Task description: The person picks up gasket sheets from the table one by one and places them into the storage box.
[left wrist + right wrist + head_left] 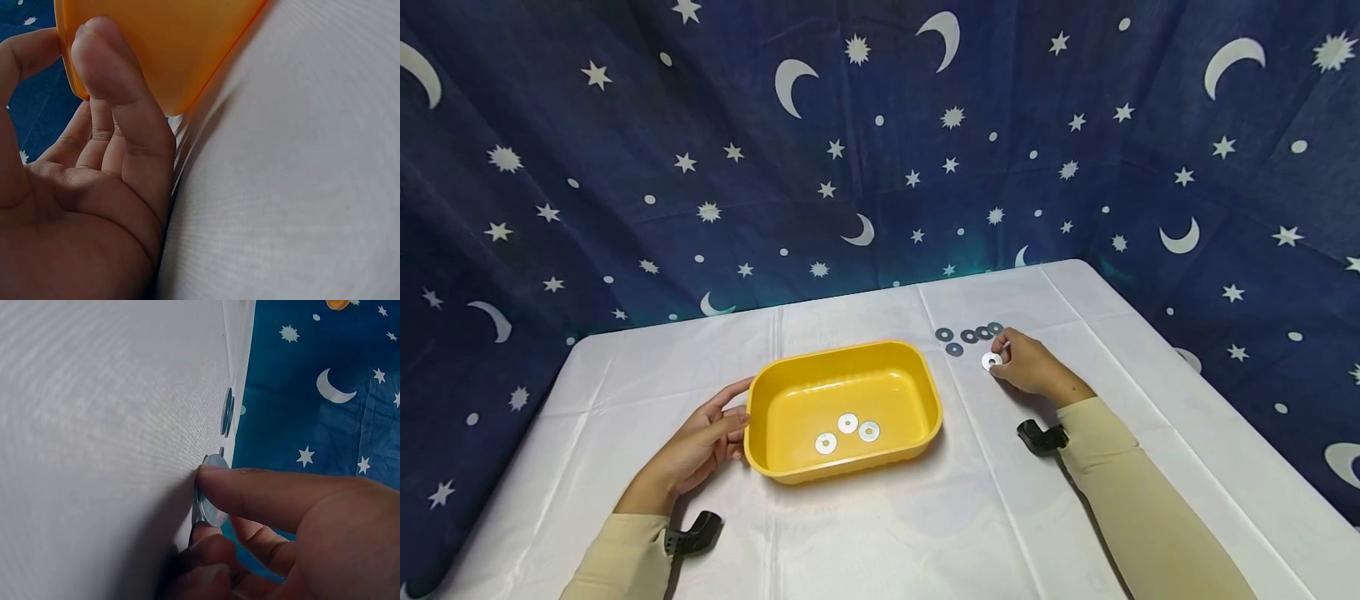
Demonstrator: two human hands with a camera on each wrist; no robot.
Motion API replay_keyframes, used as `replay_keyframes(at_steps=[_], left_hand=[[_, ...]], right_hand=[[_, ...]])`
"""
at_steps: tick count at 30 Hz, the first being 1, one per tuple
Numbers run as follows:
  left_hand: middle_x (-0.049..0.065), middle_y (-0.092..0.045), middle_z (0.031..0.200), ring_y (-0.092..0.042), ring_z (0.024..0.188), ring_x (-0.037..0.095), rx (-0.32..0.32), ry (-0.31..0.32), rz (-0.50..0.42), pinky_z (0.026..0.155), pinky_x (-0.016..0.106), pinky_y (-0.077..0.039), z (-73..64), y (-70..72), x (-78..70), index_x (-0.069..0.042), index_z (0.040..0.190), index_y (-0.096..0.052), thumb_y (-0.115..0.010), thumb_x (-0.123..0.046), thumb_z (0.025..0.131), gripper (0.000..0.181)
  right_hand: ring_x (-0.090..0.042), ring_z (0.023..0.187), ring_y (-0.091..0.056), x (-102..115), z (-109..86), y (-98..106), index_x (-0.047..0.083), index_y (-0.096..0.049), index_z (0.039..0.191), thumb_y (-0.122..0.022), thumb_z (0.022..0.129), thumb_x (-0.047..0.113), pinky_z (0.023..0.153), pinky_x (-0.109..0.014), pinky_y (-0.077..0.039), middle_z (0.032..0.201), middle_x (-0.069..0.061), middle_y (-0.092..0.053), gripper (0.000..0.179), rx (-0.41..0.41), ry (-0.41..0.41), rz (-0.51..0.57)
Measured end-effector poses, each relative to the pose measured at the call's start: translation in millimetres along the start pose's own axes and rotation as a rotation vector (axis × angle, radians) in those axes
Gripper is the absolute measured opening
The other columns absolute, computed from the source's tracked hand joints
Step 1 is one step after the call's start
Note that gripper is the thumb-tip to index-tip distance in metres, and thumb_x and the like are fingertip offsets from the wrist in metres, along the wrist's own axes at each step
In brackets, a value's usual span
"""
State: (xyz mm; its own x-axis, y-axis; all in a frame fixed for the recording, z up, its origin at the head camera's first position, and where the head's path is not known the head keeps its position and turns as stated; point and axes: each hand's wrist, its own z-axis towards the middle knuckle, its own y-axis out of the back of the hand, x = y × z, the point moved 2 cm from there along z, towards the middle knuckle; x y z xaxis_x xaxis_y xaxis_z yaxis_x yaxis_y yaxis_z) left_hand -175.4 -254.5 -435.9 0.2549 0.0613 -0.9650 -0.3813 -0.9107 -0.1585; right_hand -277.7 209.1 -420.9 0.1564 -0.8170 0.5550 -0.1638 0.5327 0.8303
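Note:
My left hand [703, 442] holds the left end of a yellow plastic tray [842, 472], thumb and index finger at its rim. In the left wrist view the thumb [109, 62] lies across the tray's wall [181, 50]; the other fingertips are partly hidden. Three silvery washers [826, 443] lie flat inside, apart from each other. To the right of the tray, my right hand [1030, 364] pinches a shiny flat washer [987, 362] between thumb and fingers. The right wrist view shows this washer [216, 509] tilted on edge close to the tabletop.
Several darker washers [954, 349] lie just beyond the right hand, a few overlapping in a row. A white cloth [880, 542] covers the table. Dark blue curtains [737, 200] with moons and stars stand behind and beside it. Black bands [692, 537] sit on both wrists.

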Motion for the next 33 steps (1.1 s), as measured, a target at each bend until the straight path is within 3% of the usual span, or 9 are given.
replay_keyframes(at_steps=[15, 23, 28, 33], left_hand=[[0.0, -0.054, 0.09, -0.051, 0.065, 0.009, -0.008, 0.005, 0.008, 0.06, 0.02, -0.05, -0.2, -0.5, -0.3, -0.021, 0.146, -0.017, -0.046, -0.015, 0.096, 0.058], [0.001, -0.056, 0.094, -0.052, 0.067, 0.01, 0.004, 0.003, 0.005, 0.061, 0.02, -0.051, -1.3, -0.4, -0.4, -0.02, 0.146, -0.017, -0.046, -0.015, 0.096, 0.058], [0.001, -0.054, 0.092, -0.051, 0.066, 0.009, -0.003, -0.002, 0.009, 0.06, 0.02, -0.051, -1.4, -0.1, -1.2, -0.02, 0.146, -0.018, -0.045, -0.015, 0.096, 0.057], [0.001, -0.054, 0.091, -0.051, 0.066, 0.01, 0.004, 0.0, 0.001, 0.061, 0.02, -0.05, -1.3, -0.1, -0.8, -0.02, 0.146, -0.017, -0.046, -0.015, 0.096, 0.058]], right_hand=[[-0.016, 0.062, -0.044, 4, -0.3, -2, 0.006, -0.049, 0.098, -0.064, 0.08, 0.007, 0.058, -0.028, -0.035, 0.071, -0.005, -0.046, 0.023, -0.005, -0.002, 0.004], [-0.018, 0.064, -0.045, 7, 1.1, -4, 0.009, -0.049, 0.1, -0.056, 0.085, 0.005, 0.057, -0.029, -0.037, 0.073, -0.006, -0.046, 0.017, 0.02, -0.037, 0.017], [-0.019, 0.067, -0.048, 11, 1.7, -4, 0.01, -0.05, 0.099, -0.051, 0.088, 0.008, 0.059, -0.029, -0.039, 0.076, -0.007, -0.049, 0.011, 0.009, -0.012, 0.018], [-0.019, 0.062, -0.051, 22, -0.4, -4, 0.01, -0.05, 0.102, -0.05, 0.09, 0.008, 0.052, -0.026, -0.044, 0.082, -0.009, -0.05, 0.012, 0.004, -0.011, 0.092]])
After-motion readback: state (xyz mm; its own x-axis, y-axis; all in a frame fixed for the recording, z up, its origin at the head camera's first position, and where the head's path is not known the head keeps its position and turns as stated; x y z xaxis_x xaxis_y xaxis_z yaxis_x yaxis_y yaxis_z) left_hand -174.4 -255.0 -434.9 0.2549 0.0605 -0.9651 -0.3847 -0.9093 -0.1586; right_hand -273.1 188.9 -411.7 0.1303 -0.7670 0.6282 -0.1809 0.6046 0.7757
